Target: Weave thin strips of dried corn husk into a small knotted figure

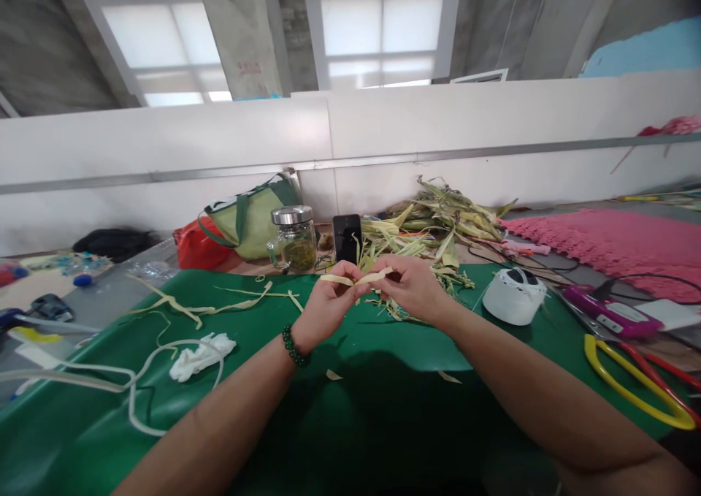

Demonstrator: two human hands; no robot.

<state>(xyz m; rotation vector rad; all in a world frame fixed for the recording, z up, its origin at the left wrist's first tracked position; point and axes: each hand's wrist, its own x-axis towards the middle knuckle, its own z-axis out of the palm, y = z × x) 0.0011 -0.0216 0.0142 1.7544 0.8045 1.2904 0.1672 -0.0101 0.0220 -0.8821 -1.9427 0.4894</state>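
My left hand [332,296], with a dark green bead bracelet [296,345] at its wrist, pinches a narrow pale-yellow strip of corn husk [337,280]. My right hand [408,285] grips the husk strip from the other side, its fingertips nearly touching those of the left. Both hands are raised over the green mat [383,397]. Small husk scraps [334,375] lie on the mat below them. Directly behind the hands are a phone [347,237] standing upright and a heap of corn husks [438,215].
A lidded glass jar [296,242] and a green bag [249,222] stand at the back left. At right are a white roll [513,297], a purple device [612,312] and yellow-and-red-handled scissors [629,390]. A white cable [133,401] loops over the mat near a crumpled tissue [201,357].
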